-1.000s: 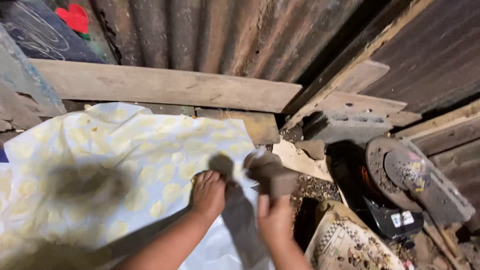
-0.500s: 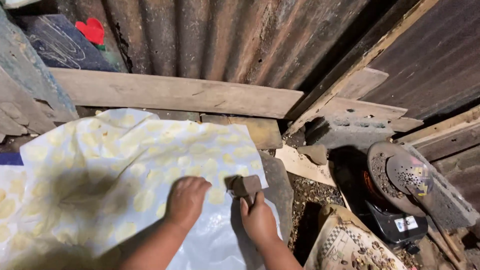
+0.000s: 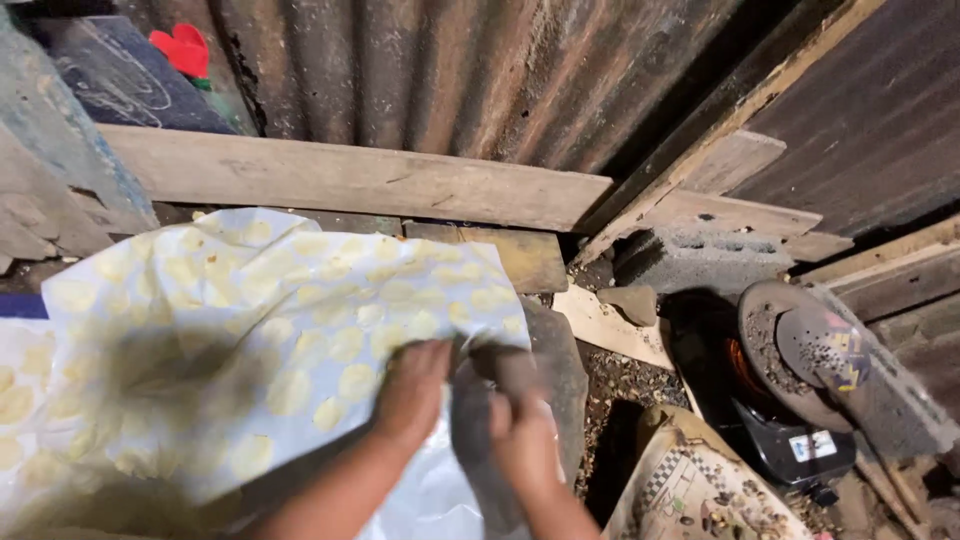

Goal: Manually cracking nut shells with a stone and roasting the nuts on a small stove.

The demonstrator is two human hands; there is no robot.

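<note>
Left hand (image 3: 412,392) presses flat, open, on the cloth (image 3: 250,340); right hand (image 3: 522,440) seemingly grips its right edge beside a stone (image 3: 556,370).

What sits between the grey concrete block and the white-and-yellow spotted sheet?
In the head view, a flat brown wooden board lies between the concrete block and the spotted sheet, with dark debris-strewn ground and a pale wood scrap below it.

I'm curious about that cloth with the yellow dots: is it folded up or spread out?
Spread out. The cloth lies open, wrinkled, over the surface, with the left hand pressing on its near edge and the right hand beside it.
</note>
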